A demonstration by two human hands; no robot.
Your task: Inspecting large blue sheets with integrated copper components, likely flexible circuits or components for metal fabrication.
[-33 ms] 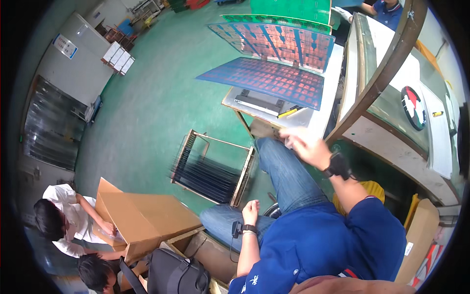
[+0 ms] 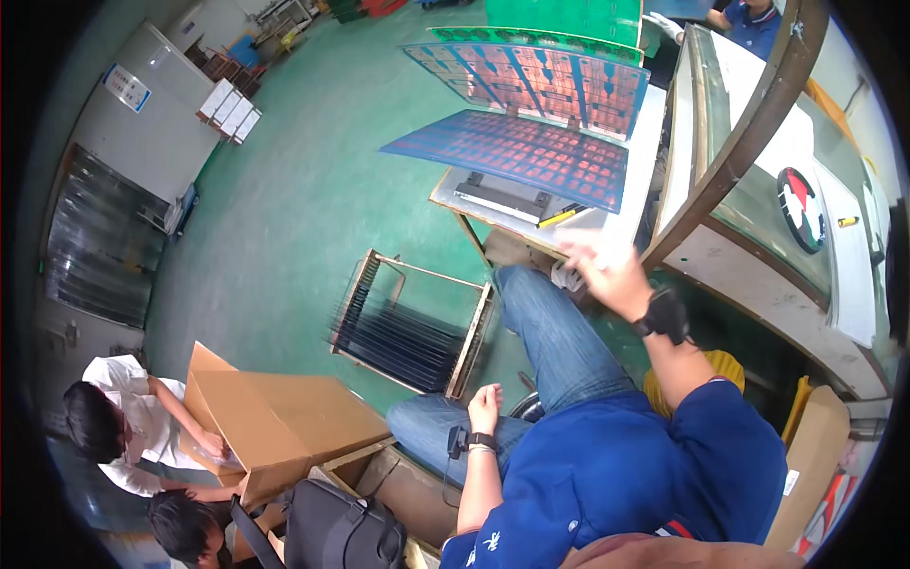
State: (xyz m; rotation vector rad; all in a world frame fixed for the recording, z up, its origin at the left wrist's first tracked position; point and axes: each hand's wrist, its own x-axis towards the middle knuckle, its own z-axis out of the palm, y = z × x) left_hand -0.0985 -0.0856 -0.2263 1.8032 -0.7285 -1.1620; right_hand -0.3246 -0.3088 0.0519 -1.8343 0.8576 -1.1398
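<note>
Just in front of the small table's near edge is my right hand, raised above my right knee. Its fingers are apart and slightly blurred, with nothing visible in them. My left hand rests by my left thigh, fingers curled closed, and no object shows in it. On the table, a blue-edged panel with reddish squares lies tilted. A second copper-patterned panel leans upright behind it, before a green board. A yellow pen-like tool lies near the table's front edge, close to my right hand.
A slotted rack with dark sheets stands on the floor ahead. At lower left are a large cardboard box, a black backpack and two people. A wood-framed glass-topped bench borders the right; another person stands behind it.
My right hand has shifted slightly to the right and its fingers have spread more. The left hand stays nearly still.
</note>
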